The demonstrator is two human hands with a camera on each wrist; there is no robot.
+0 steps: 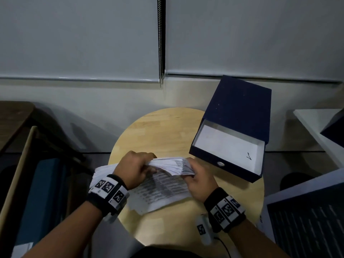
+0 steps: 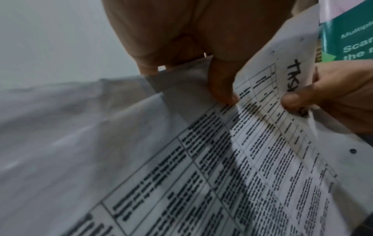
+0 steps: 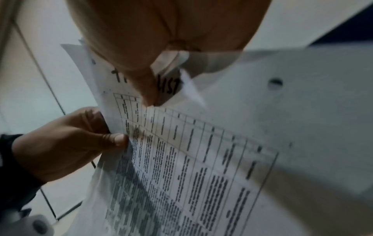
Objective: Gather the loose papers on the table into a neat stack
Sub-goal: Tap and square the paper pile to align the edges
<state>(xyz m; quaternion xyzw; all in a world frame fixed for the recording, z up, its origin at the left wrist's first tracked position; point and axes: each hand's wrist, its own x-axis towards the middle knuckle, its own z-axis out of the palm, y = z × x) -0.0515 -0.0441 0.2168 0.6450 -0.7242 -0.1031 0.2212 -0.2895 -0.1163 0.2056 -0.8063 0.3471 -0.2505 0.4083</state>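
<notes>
A bundle of white papers (image 1: 167, 181) printed with tables is held up over the near half of the round wooden table (image 1: 167, 127). My left hand (image 1: 137, 168) grips its upper left edge, thumb on the printed face (image 2: 222, 86). My right hand (image 1: 197, 177) pinches the upper right corner, where the far edges of the sheets fan out (image 1: 178, 164). In the right wrist view the thumb (image 3: 147, 89) presses on the top sheet (image 3: 201, 151) near a handwritten heading. The sheets sag toward me and their lower ends lie unevenly.
An open dark blue file box (image 1: 232, 138) with a white inside lies on the table's right edge, lid tilted up against the wall. A dark panel (image 1: 307, 220) lies at lower right, a white shelf (image 1: 320, 123) at right, dark furniture (image 1: 37, 164) at left.
</notes>
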